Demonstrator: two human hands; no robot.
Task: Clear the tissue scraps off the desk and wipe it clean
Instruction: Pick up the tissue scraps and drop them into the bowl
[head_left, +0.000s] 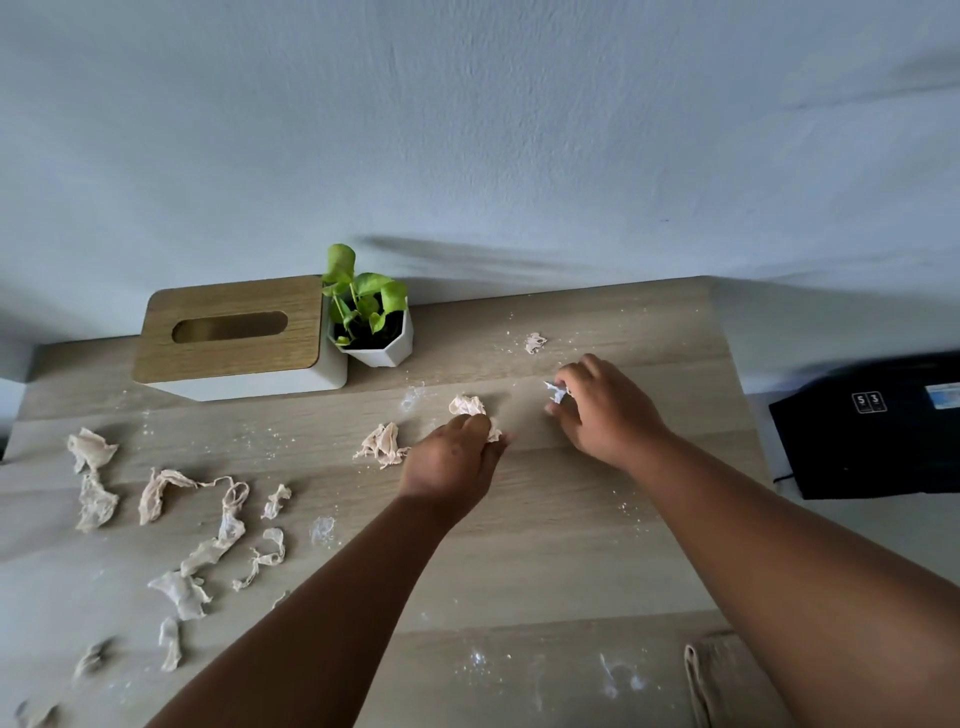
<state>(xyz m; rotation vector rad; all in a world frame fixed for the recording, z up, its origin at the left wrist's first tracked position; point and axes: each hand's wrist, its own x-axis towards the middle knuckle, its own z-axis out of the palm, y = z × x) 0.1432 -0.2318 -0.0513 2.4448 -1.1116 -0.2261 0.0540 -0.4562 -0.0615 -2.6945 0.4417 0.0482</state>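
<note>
— Most of the tissue scraps (156, 519) are not yet picked up, I'd say. From my seat, the left side of the desk (545, 545) has the biggest scatter: twisted strips and crumpled bits, spread from the near edge up toward the tissue box (234, 338).

— And the middle?

— One loose wad (383, 444) lies just beside my left hand (449, 462). That hand is pinching another wad (467, 405) against the wood, fingers curled onto it.

— The right hand?

— My right hand (602, 415) is closed on a small white shred (556, 392) at the fingertips. Beyond it, one little scrap (535, 343) sits alone near the back, right of the potted plant (371, 317).

— So wiping hasn't begun?

— I judge not. White crumbs and smears dot the wood all over, thickest at the near edge. A folded cloth (722, 675) lies at the near right corner, untouched by either hand.
</note>
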